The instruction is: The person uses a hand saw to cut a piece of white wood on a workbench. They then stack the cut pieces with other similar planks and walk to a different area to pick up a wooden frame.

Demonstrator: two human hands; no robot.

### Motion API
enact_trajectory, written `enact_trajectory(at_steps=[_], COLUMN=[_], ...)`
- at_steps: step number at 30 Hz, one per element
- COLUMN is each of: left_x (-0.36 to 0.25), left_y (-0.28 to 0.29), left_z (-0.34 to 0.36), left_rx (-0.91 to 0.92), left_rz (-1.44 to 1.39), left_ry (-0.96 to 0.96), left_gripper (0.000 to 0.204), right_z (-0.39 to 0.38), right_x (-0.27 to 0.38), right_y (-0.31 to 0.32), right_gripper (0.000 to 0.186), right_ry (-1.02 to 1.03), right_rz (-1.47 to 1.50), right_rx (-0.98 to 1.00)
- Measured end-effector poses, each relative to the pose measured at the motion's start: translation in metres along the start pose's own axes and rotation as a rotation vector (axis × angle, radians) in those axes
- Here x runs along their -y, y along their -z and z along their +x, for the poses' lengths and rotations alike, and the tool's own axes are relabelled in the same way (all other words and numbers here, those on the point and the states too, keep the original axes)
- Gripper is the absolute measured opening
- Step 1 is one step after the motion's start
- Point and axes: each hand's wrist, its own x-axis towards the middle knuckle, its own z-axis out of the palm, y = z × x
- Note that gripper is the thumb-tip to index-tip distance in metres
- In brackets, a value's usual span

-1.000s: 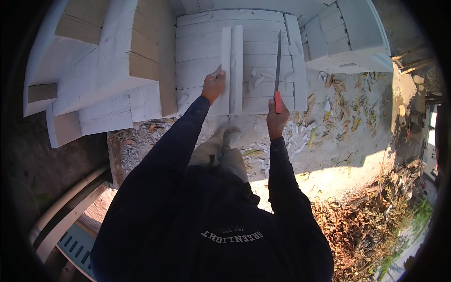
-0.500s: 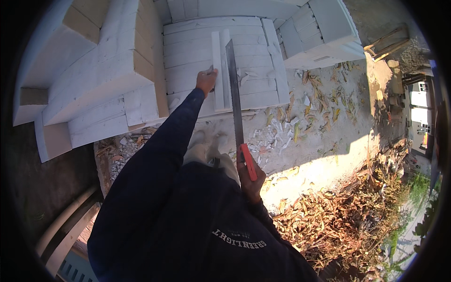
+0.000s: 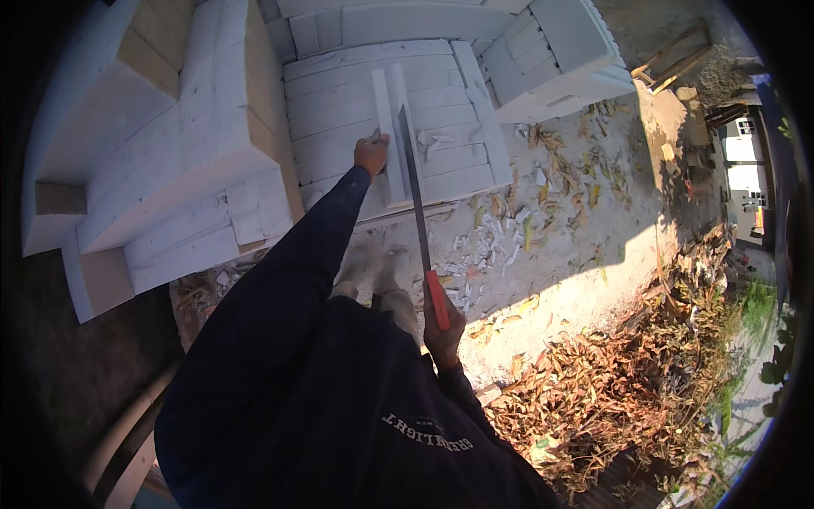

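My right hand [image 3: 445, 339] is wrapped round the red handle [image 3: 437, 300] of a hand saw, held low in front of my body. Its long dark blade [image 3: 415, 182] points away from me, with the far part along the right side of two narrow white strips. My left hand [image 3: 371, 154] is closed at the left edge of the nearer-left strip [image 3: 384, 110]. A small greyish thing shows at its fingers, too small to name. The right-hand strip [image 3: 398, 89] lies beside it, partly behind the blade. Both strips rest on a platform of white blocks [image 3: 331, 110].
Stacked white blocks [image 3: 203, 127] rise on the left, and more blocks [image 3: 555, 59] stand at the far right. White offcuts [image 3: 500, 242] and leaves litter the ground. A heap of dry leaves [image 3: 593, 390] lies at the lower right.
The saw has come slightly toward me and to the left, its blade now closer against the strips. My left hand stays at the strip's edge. The whole view has shifted a little.
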Motion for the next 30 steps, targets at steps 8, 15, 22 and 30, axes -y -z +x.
enact_trajectory(at_steps=[8, 15, 22, 30], left_x=[-0.011, -0.007, -0.004, -0.036], left_y=[-0.011, -0.003, -0.001, 0.000], left_z=[-0.008, -0.001, -0.003, -0.029], left_rx=[-0.003, -0.018, -0.060, -0.031], left_rz=[-0.039, 0.008, 0.031, -0.189], left_ry=[0.071, 0.057, -0.014, 0.053], left_gripper=[0.055, 0.049, 0.038, 0.042], right_z=[0.004, 0.020, 0.018, 0.029], right_x=[-0.029, -0.029, 0.005, 0.010], right_y=[0.016, 0.052, 0.031, 0.047], right_gripper=[0.018, 0.027, 0.016, 0.032], right_ry=[-0.002, -0.191, 0.290, 0.031], right_rz=[0.011, 0.331, -0.155, 0.025], right_rx=[0.079, 0.271, 0.079, 0.085])
